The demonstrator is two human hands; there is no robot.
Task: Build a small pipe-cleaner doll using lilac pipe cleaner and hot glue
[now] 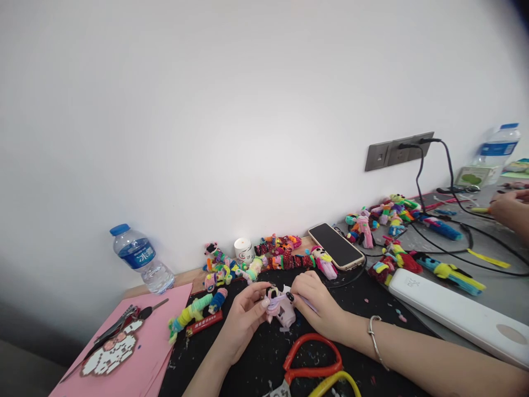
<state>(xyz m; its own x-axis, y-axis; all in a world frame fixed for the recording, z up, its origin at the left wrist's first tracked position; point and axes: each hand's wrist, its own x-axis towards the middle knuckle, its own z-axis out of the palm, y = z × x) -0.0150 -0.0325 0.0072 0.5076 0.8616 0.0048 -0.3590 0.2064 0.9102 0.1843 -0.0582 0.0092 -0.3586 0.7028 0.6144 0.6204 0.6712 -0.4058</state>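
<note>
Lilac fuzzy pipe-cleaner figure (280, 309), small and pale with dark bead-like spots near its top, sits pinched between both hands above the black mat (256, 358) on the desk (487, 286). One left hand (243, 317) closes its grip on the figure's left side; one right hand (316, 303) closes on the right, a silver bangle (374, 339) at its wrist. Just below lie two scissors, one with orange handles (312, 358), one with yellow handles (336, 383). Left of the hands rest a green-and-blue pipe-cleaner doll (194, 314) and a pink paper sheet (136, 353). Behind runs a row of many multicoloured finished dolls (276, 253), too crowded to count, beside one black smartphone (335, 246). Two clear plastic water bottles stand by the wall, one at left (140, 259), one far right (496, 146). One long white power strip (458, 314) lies right, and another person's hand (510, 212) works beyond it.
</note>
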